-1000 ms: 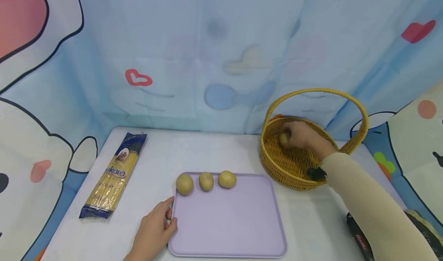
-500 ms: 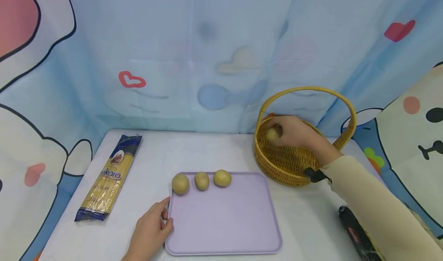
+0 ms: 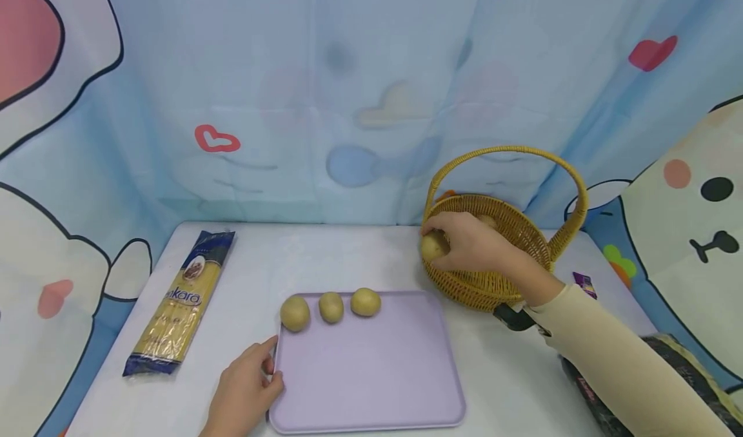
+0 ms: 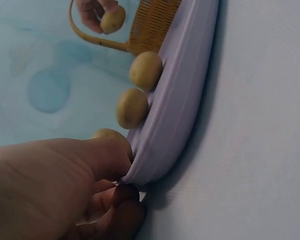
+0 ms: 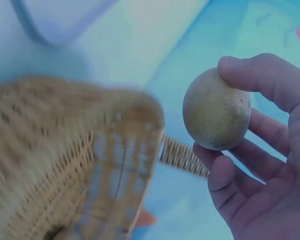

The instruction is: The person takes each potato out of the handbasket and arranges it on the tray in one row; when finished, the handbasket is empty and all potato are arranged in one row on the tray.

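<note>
My right hand (image 3: 476, 243) grips a potato (image 5: 216, 110) between thumb and fingers, at the left rim of the wicker basket (image 3: 493, 295). Behind that hand, a roundish pale thing (image 3: 486, 221) shows partly inside the basket. My left hand (image 3: 242, 385) pinches the left edge of the lilac tray (image 3: 371, 372), thumb on top and fingers underneath in the left wrist view. Along the tray's far edge lie three potatoes in a row: a left one (image 3: 295, 313), a middle one (image 3: 331, 307) and a right one (image 3: 366, 301).
A pasta packet (image 3: 180, 305) lies left of the tray. At the right, a dark package (image 3: 598, 392) is partly covered by my sleeve, and a small purple packet (image 3: 584, 285) lies beyond it. The basket's tall handle (image 3: 511, 149) arches over its opening. A printed curtain (image 3: 261, 57) hangs behind the table.
My right hand has lifted the potato from inside the basket and brought it leftward to the rim. The left hand keeps its hold on the tray. The head view has shifted slightly.
</note>
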Available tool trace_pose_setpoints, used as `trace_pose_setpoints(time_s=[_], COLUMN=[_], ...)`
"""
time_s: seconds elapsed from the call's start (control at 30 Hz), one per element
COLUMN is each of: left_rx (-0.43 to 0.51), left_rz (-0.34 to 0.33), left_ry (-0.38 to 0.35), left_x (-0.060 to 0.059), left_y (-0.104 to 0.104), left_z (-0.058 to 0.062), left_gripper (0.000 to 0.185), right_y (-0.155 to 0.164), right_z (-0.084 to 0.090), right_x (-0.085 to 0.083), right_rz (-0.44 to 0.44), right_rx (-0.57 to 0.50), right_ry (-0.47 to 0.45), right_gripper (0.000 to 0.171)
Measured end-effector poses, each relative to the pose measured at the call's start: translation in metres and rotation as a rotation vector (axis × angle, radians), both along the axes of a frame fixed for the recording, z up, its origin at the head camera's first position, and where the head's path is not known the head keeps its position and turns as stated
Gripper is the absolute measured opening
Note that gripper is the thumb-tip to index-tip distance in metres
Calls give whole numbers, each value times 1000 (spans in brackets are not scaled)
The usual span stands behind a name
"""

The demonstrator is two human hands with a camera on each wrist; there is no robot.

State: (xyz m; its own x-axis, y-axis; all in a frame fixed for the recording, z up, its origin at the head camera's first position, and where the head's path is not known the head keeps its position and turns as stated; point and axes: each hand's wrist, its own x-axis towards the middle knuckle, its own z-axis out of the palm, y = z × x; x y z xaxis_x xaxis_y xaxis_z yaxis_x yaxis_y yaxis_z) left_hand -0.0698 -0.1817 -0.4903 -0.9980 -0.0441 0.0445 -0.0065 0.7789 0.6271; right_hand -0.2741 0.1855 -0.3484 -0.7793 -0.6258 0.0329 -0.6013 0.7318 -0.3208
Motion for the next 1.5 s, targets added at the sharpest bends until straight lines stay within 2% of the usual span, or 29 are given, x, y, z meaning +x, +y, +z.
trace_pose_setpoints(time_s=[0.23,0.47,0.7,0.83,0.97,1.23,1.33,1.5], left_rx=[10,23,37,52,56,54,51,44], left_rz=[13,27,25,23,15,23,23,24], left_ry=[-62,-140,-157,-166,-162,-151,-150,-146], left_x=[2,4,3,2,1,2,2,3], left_y=[-5,-13,-14,-13,-13,-14,-13,-13], left_z=[6,9,9,7,6,7,7,7], left_gripper=[57,59,59,60,60,59,59,59], right_y=[-22,-40,-54,-58,-58,-58,-55,-40], right_z=[-14,-33,-62,-78,-85,-81,-72,-50], right_x=[20,30,39,43,48,52,52,41], right_rz=[93,150,172,189,186,203,209,219], right_rx=[-5,-14,16,54,79,120,111,19], right_ry=[-22,-50,-71,-47,-15,-27,-51,-63], right_gripper=[50,46,41,42,48,57,56,46])
